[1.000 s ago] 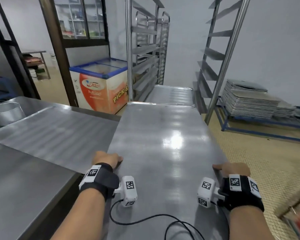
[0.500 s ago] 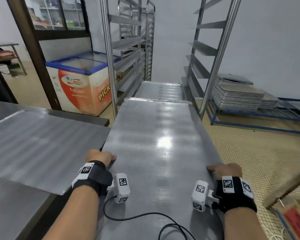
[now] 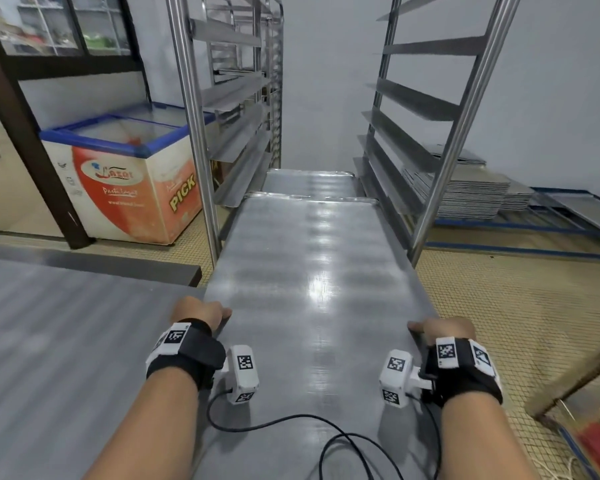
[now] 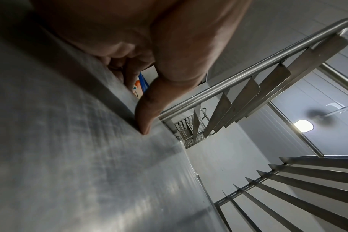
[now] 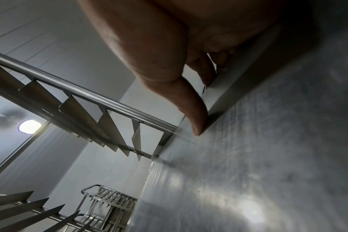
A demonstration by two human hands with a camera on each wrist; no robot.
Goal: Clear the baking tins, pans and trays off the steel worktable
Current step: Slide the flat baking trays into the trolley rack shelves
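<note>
Large steel baking tray [image 3: 312, 292]: flat, shallow-rimmed, brushed finish with a ceiling light reflected near its middle. It is held roughly level in front of the person, its far end lying between the two upright posts of a tall steel tray rack [image 3: 194, 133].

Second tray [image 3: 309, 180]: already in the rack, seen just beyond the far edge of the held tray.

Left hand [image 3: 201, 311]: grips the tray's left long edge near the close end. In the left wrist view the thumb [image 4: 149, 113] presses down on the tray's top face at the rim while the fingers [image 4: 129, 70] curl under the edge, clamped on the tray.

Right hand [image 3: 447, 329]: grips the right long edge opposite the left hand. The right wrist view shows the thumb [image 5: 195, 113] on top at the rim and the fingers [image 5: 207, 70] wrapped beneath, likewise clamped on the tray.

Steel surface [image 3: 66, 358]: to the left of the held tray, beside the left forearm.

Chest freezer [image 3: 125, 174]: white, orange and blue, standing on the floor left of the rack.

Stack of trays [image 3: 471, 195]: on a low blue frame to the right, against the wall.

Cable [image 3: 291, 420]: black, lying across the tray's near end from the wrist cameras.
</note>
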